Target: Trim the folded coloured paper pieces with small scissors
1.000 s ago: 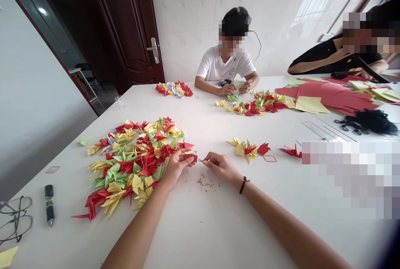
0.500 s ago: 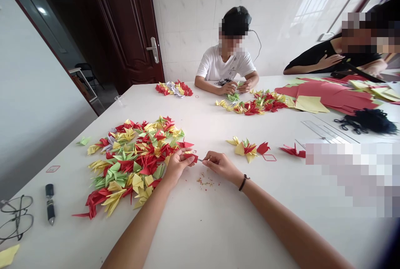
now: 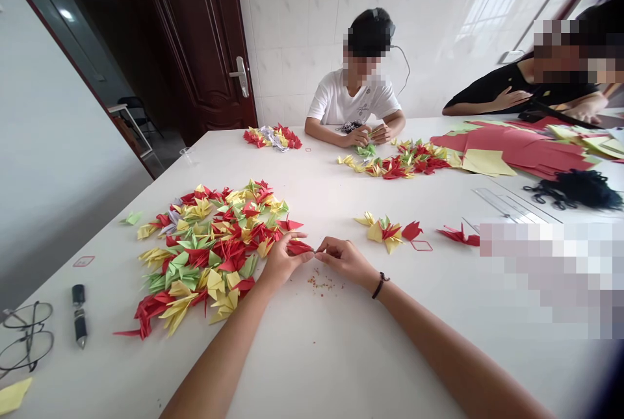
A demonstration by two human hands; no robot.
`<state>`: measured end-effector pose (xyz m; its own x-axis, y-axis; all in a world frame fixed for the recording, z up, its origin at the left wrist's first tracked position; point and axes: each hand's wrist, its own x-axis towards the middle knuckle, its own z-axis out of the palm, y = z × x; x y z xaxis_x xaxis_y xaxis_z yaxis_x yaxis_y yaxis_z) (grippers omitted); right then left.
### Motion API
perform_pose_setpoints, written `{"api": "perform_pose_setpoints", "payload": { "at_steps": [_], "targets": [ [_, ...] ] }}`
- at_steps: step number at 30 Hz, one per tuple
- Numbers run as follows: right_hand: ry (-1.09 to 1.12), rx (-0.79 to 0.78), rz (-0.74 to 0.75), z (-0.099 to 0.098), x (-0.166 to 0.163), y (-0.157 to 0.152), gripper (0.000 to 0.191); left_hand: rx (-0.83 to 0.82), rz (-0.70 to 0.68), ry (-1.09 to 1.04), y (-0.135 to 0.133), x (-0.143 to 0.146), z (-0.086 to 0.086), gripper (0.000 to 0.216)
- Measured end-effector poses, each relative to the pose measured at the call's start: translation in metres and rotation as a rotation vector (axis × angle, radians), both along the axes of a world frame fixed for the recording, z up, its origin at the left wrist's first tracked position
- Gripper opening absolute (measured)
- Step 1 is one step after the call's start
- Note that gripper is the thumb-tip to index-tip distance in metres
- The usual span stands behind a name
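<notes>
My left hand [image 3: 286,259] pinches a red folded paper crane [image 3: 298,247] by its edge, thumb and fingers closed on it. Against it, my right hand [image 3: 345,258] has its thumb and fingertips pressed together around a thin metal tool, nearly all hidden now between the fingertips. The hands almost touch. Small coloured paper scraps [image 3: 322,281] lie on the table just below them. Left of my left hand spreads a large heap of red, yellow, green and pale purple paper cranes [image 3: 214,243].
Several cranes [image 3: 385,232] lie right of my hands, a red crane [image 3: 458,235] farther right. Glasses [image 3: 28,338] and a dark pen [image 3: 78,316] rest at left. Across the table sit two people; near them are red paper sheets [image 3: 526,149] and black yarn [image 3: 575,190].
My hands have drawn closer together, and the thin metal tool that showed between them is now mostly covered. The red crane has turned slightly in my left hand.
</notes>
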<state>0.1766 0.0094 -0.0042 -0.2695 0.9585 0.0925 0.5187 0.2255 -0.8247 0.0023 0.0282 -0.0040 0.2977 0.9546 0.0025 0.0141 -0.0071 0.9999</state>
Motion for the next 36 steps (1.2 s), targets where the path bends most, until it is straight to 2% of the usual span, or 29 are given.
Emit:
{"api": "perform_pose_setpoints", "payload": {
  "at_steps": [10, 18, 26, 29, 32, 36],
  "targets": [
    [0.023, 0.014, 0.018, -0.0001, -0.005, -0.0034, 0.025, -0.086, 0.009, -0.102, -0.0048, 0.0002, 0.0085, 0.055],
    [0.035, 0.009, 0.025, -0.001, -0.0064, -0.0037, 0.025, -0.081, 0.015, -0.093, -0.0047, 0.0018, 0.0079, 0.05],
    [0.103, -0.002, 0.014, 0.0005, -0.0051, -0.0031, 0.03, -0.131, -0.009, -0.16, -0.0009, -0.0018, 0.0078, 0.055],
    [0.168, -0.03, 0.025, 0.001, -0.0043, -0.0027, 0.032, -0.108, 0.067, -0.209, -0.0004, -0.0018, 0.0062, 0.048],
    [0.251, -0.064, 0.026, 0.0016, -0.0031, -0.002, 0.032, -0.046, 0.159, -0.154, -0.0032, 0.0016, 0.0055, 0.042],
    [0.337, -0.107, 0.032, 0.0024, -0.0013, -0.0016, 0.032, 0.037, 0.152, -0.066, -0.0093, 0.0071, 0.0036, 0.047]
  ]
}}
